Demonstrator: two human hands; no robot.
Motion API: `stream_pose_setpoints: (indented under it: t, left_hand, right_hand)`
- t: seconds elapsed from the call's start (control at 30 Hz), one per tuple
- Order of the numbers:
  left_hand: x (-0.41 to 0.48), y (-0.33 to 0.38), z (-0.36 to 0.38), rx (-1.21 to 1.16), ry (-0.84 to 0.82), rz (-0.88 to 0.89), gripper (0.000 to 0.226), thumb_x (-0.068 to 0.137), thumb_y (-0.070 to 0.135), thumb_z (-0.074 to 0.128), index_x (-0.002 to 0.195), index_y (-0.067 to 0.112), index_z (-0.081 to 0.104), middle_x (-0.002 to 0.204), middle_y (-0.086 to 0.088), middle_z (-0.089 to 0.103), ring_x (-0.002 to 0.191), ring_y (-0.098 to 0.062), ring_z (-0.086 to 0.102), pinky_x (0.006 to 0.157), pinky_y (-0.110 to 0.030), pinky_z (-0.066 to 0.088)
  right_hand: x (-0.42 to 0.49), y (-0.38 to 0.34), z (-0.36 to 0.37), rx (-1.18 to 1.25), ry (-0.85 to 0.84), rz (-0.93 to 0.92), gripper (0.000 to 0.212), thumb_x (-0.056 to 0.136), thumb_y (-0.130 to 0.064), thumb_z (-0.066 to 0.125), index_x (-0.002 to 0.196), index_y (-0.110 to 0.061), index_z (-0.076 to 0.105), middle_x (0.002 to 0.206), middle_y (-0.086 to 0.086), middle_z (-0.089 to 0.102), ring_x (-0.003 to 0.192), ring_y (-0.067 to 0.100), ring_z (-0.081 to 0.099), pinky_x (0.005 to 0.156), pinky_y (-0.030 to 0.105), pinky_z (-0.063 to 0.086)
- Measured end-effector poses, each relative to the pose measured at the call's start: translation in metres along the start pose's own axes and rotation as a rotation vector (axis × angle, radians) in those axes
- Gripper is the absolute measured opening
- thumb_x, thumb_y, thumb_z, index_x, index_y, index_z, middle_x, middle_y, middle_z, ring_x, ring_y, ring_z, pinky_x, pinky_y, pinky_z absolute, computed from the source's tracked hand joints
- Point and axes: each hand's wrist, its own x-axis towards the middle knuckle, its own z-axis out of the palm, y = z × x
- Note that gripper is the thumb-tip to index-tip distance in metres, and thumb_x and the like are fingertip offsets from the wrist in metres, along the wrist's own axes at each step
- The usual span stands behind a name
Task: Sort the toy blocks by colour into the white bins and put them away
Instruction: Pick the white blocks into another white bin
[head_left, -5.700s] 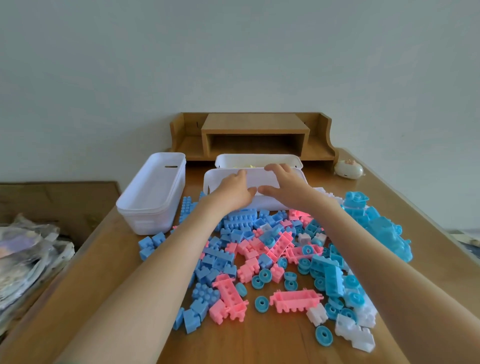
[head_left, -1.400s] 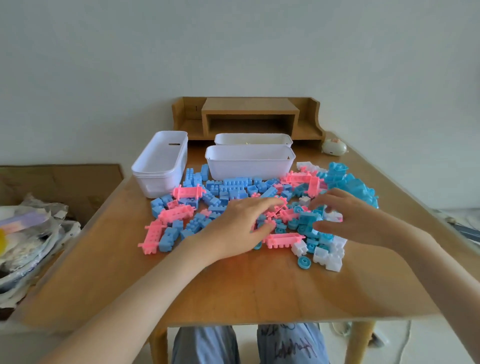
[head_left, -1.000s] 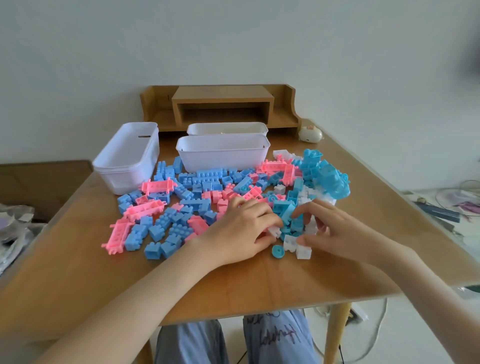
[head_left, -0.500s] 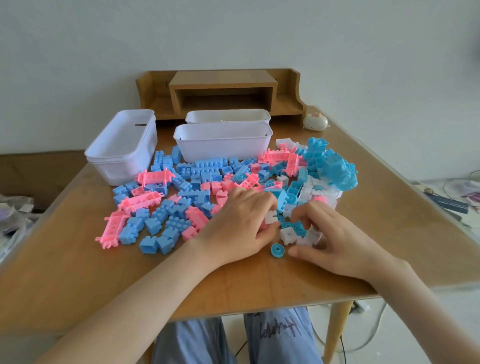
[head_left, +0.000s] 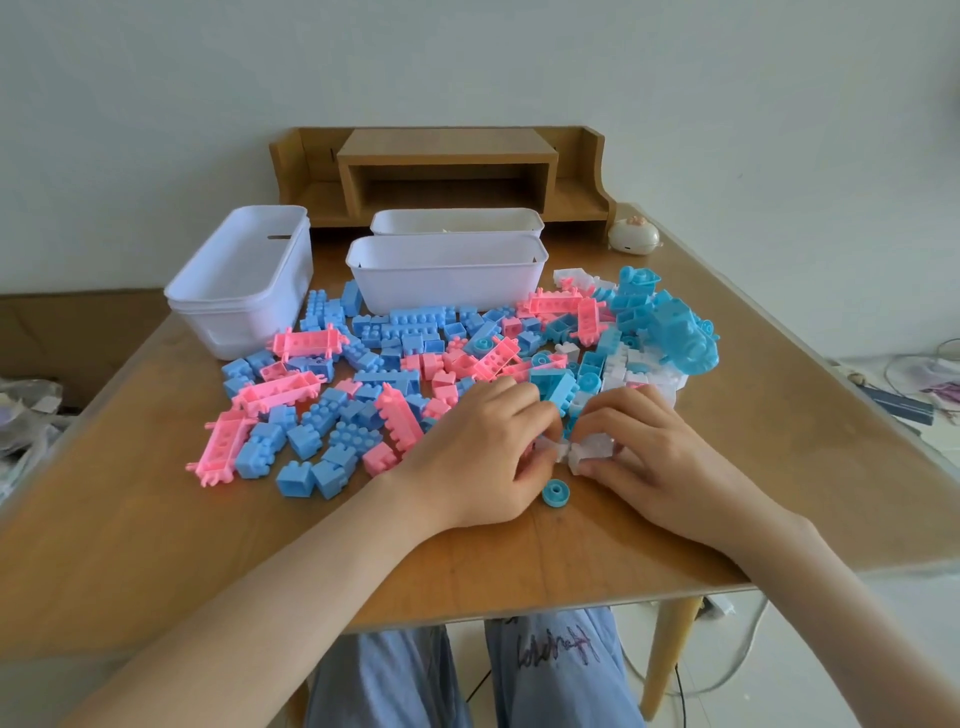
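Three white bins stand at the far side of the table (head_left: 156, 519). The left bin (head_left: 239, 280) runs lengthwise and sits nested in a second one; its inside shows plain white walls. The front bin (head_left: 447, 283) lies crosswise in the middle, its floor hidden behind the near wall. The back bin (head_left: 457, 221) sits just behind it, in front of a wooden shelf (head_left: 447, 171). Something pale shows inside it, too small to tell.

The blocks lie loose on the table before the bins. Blue blocks (head_left: 400, 325) and pink blocks (head_left: 306, 340) mix across the middle and left, teal blocks (head_left: 675, 332) are heaped at the right, and white blocks (head_left: 639, 371) lie beside them.

Both hands work at the near edge of the spread. The left hand (head_left: 488, 462) has its fingers curled, pinching the left white block (head_left: 548, 448). The right hand (head_left: 660, 467) curls round the right white block (head_left: 592, 449). The two pieces meet between the hands; whether they are joined I cannot tell. A teal wheel (head_left: 555, 492) lies flat on the table just beside the left thumb.
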Motion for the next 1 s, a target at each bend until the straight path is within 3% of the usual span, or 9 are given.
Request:
stream_pose_setpoints:
  t: [0.17, 0.3, 0.37, 0.5, 0.7, 0.87, 1.0]
  left_hand:
    - [0.0005, -0.0024, 0.002, -0.004, 0.082, -0.012, 0.009, 0.084, 0.022, 0.063, 0.083, 0.013, 0.064, 0.079, 0.002, 0.052, 0.076, -0.01, 0.044, 0.068, -0.027, 0.041]
    - [0.0029, -0.0046, 0.0025, -0.011, 0.152, -0.031, 0.005, 0.084, 0.016, 0.064, 0.083, 0.012, 0.062, 0.082, 0.0, 0.053, 0.078, -0.013, 0.047, 0.07, -0.028, 0.04]
    - [0.0031, -0.0052, 0.0041, 0.003, 0.169, -0.042, 0.004, 0.086, 0.013, 0.062, 0.083, 0.011, 0.06, 0.084, -0.001, 0.055, 0.081, -0.012, 0.046, 0.073, -0.025, 0.037]
    - [0.003, -0.0052, 0.0067, 0.007, 0.186, -0.062, 0.005, 0.087, 0.015, 0.056, 0.082, 0.013, 0.057, 0.087, 0.0, 0.055, 0.084, -0.009, 0.042, 0.077, -0.021, 0.032]
    - [0.0039, -0.0042, 0.0064, 0.024, 0.173, -0.065, 0.004, 0.086, 0.008, 0.063, 0.084, 0.009, 0.059, 0.096, -0.005, 0.06, 0.092, -0.019, 0.053, 0.081, -0.027, 0.04]
    - [0.0021, -0.0047, 0.0078, -0.004, 0.135, -0.081, 0.007, 0.089, 0.015, 0.054, 0.083, 0.012, 0.057, 0.084, 0.0, 0.06, 0.082, -0.017, 0.05, 0.076, -0.034, 0.044]
    - [0.0039, -0.0032, 0.0071, 0.009, 0.146, -0.085, 0.008, 0.088, 0.014, 0.059, 0.082, 0.011, 0.055, 0.08, 0.0, 0.057, 0.078, -0.016, 0.05, 0.074, -0.032, 0.043]
  right_hand:
    - [-0.0008, -0.0015, -0.0018, 0.07, 0.043, 0.136, 0.016, 0.089, -0.016, 0.054, 0.103, -0.023, 0.055, 0.11, -0.014, 0.048, 0.101, 0.006, 0.046, 0.084, 0.02, 0.045]
    - [0.0003, -0.0039, -0.0039, 0.122, 0.032, 0.269, 0.014, 0.089, -0.02, 0.042, 0.101, -0.028, 0.046, 0.106, -0.011, 0.049, 0.091, 0.013, 0.054, 0.077, 0.023, 0.048]
    - [0.0015, -0.004, -0.0028, 0.095, 0.025, 0.253, 0.025, 0.093, -0.009, 0.041, 0.108, -0.028, 0.048, 0.11, -0.01, 0.05, 0.099, 0.011, 0.053, 0.08, 0.016, 0.044]
    - [0.0036, -0.0034, -0.0011, 0.002, 0.02, 0.17, 0.033, 0.093, 0.0, 0.043, 0.115, -0.018, 0.059, 0.116, -0.001, 0.053, 0.106, 0.017, 0.052, 0.087, 0.028, 0.048]
    - [0.0047, -0.0057, -0.0023, 0.018, -0.002, 0.202, 0.025, 0.096, -0.007, 0.038, 0.108, -0.018, 0.057, 0.112, -0.002, 0.051, 0.1, 0.015, 0.05, 0.086, 0.029, 0.046]
    - [0.0057, -0.0066, -0.0022, 0.062, -0.064, 0.23, 0.03, 0.093, -0.032, 0.027, 0.105, -0.024, 0.053, 0.108, -0.009, 0.046, 0.097, 0.008, 0.044, 0.086, 0.025, 0.042]
    - [0.008, -0.0052, -0.0005, 0.04, -0.085, 0.201, 0.026, 0.099, -0.033, 0.029, 0.103, -0.022, 0.052, 0.107, -0.009, 0.045, 0.097, 0.007, 0.042, 0.088, 0.025, 0.039]
